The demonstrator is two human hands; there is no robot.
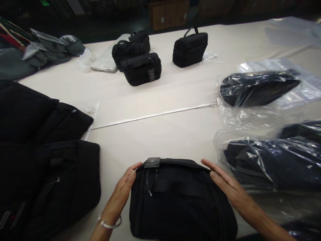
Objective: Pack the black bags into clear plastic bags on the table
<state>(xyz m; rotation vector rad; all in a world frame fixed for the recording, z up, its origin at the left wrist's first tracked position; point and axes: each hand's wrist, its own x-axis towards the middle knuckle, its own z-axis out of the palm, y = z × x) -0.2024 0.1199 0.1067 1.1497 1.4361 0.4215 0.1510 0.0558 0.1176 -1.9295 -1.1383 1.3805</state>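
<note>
A black toiletry-style bag (183,204) stands close in front of me, near the bottom of the head view. A grey hang tag (152,162) lies at its upper left edge, with a thin pale loop hanging from it. My left hand (122,187) grips the bag's left side, thumb along the upper corner, and a silver bracelet (110,227) circles that wrist. Against the right side presses my right hand (225,182), thumb at the top corner and fingers stretched forward. Between them the two hands hold the bag. Its underside is out of sight.
Black bags (72,174) are piled at the left. Several small black bags (142,72) stand farther back on the pale table (163,137). Plastic-wrapped dark bags (258,90) lie to the right. Grey bags (55,50) sit at the far left; cardboard boxes (169,15) stand beyond the table.
</note>
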